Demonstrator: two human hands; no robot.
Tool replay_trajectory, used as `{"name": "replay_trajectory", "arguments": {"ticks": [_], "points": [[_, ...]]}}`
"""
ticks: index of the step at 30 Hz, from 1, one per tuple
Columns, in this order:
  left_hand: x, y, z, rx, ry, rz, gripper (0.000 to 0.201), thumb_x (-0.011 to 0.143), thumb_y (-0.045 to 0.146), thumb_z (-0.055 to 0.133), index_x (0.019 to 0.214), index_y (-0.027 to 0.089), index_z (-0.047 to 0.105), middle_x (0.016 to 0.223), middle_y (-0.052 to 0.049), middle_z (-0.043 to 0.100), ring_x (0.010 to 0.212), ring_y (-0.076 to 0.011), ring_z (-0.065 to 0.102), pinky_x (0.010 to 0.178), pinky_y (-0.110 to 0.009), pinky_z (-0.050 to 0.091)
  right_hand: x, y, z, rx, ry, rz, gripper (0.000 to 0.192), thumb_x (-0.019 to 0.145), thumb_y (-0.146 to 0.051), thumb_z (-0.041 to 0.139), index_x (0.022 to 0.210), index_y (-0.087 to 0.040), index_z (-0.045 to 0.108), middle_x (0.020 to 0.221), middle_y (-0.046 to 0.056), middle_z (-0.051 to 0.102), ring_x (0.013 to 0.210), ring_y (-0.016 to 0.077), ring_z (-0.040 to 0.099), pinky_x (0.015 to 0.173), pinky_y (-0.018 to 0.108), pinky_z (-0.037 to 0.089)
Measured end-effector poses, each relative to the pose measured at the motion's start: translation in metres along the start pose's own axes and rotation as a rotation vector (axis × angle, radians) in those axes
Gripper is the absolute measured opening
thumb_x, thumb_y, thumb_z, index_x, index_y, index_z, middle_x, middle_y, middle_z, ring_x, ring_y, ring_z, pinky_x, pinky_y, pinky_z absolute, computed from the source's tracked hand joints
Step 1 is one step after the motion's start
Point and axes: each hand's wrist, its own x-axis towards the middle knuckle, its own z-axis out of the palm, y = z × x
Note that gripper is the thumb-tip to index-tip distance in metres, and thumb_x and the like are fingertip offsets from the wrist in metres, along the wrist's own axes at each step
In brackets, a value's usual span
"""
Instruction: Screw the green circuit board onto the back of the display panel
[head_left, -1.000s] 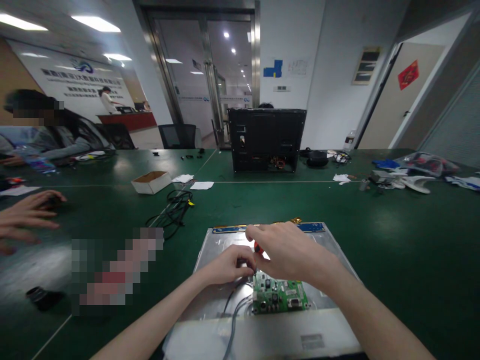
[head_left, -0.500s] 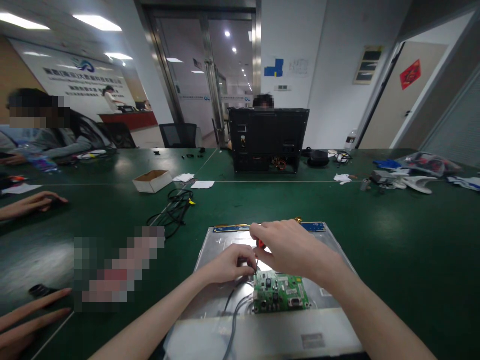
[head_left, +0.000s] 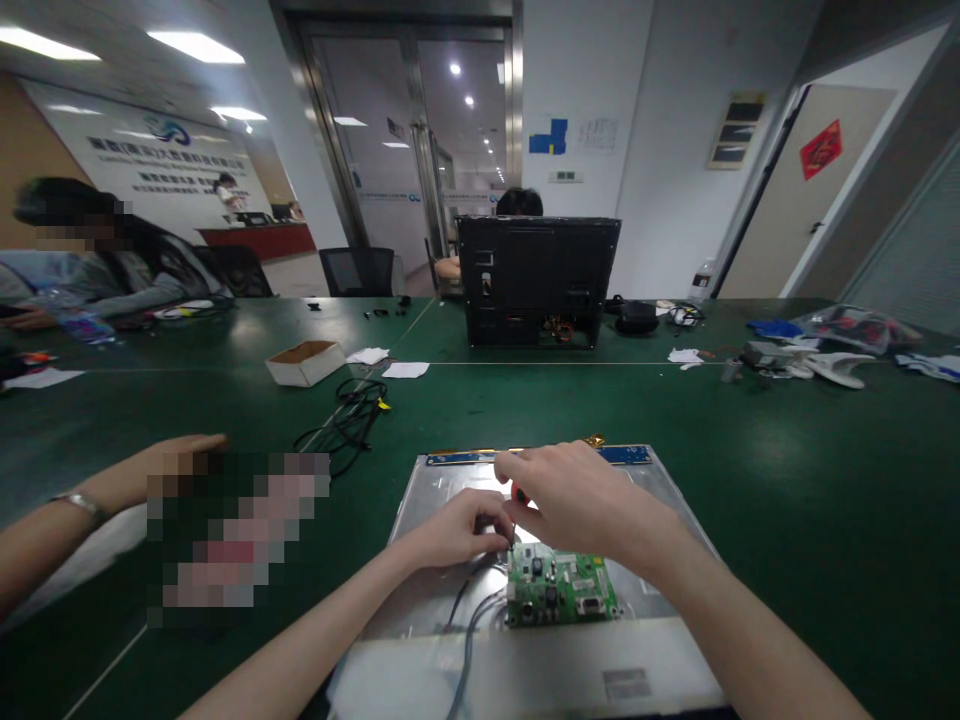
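Two hands work over a flat silver panel (head_left: 450, 490) lying near on the green worktop (head_left: 787, 470). A right hand (head_left: 577, 500) is closed around a small red-handled screwdriver (head_left: 519, 494), tip down at the far left corner of a green circuit board (head_left: 561, 588) on the panel. Beside it, a left hand (head_left: 454, 530) pinches its fingers together. Far left sits an open cardboard box (head_left: 304, 362); what is inside cannot be told.

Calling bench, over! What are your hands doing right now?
Right hand gripping red-handled screwdriver, tip down at green circuit board corner. Left hand pinching beside the tip. Co-worker's arm on the table, apart from the board.
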Motion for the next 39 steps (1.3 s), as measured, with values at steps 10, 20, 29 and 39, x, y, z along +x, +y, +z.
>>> {"name": "replay_trajectory", "arguments": {"ticks": [10,20,29,39], "points": [[0.0018,0.0038,-0.0026,0.025,-0.046,-0.030,0.006,0.071,0.011,0.067,0.070,0.016,0.066,0.072,0.002,0.064,0.069,-0.0155,0.058,0.069,-0.025,0.047,-0.0002,0.0002,-0.0005,0.013,-0.020,0.019,0.013,0.092,-0.034,0.062,0.092,-0.021,0.062,0.083,0.002,0.073,0.070,0.0173,0.065,0.051,0.027,0.022],[-0.0002,-0.0019,0.0001,0.018,-0.010,-0.026,0.002,0.075,0.015,0.070,0.077,0.016,0.069,0.076,0.000,0.068,0.073,-0.0165,0.060,0.071,-0.026,0.049,-0.0019,-0.0014,-0.0009,0.025,-0.004,0.017,0.008,0.089,-0.024,0.058,0.094,-0.019,0.059,0.085,0.003,0.072,0.065,0.0156,0.061,0.050,0.027,0.022],[0.0002,0.0005,-0.0008,0.014,-0.030,-0.053,0.000,0.075,0.016,0.069,0.075,0.016,0.069,0.078,0.000,0.069,0.074,-0.0175,0.061,0.072,-0.027,0.049,-0.0001,-0.0001,-0.0010,0.010,-0.020,0.032,0.017,0.093,-0.038,0.061,0.092,-0.021,0.063,0.083,0.003,0.074,0.069,0.0172,0.065,0.051,0.028,0.021],[-0.0008,-0.0032,-0.0002,0.041,-0.027,-0.031,0.000,0.077,0.015,0.068,0.077,0.015,0.069,0.077,-0.001,0.068,0.073,-0.0168,0.061,0.071,-0.026,0.049,-0.0019,-0.0024,-0.0033,0.009,-0.018,-0.008,0.012,0.090,-0.023,0.057,0.100,-0.018,0.059,0.090,0.005,0.073,0.067,0.0152,0.061,0.051,0.027,0.021]]}}
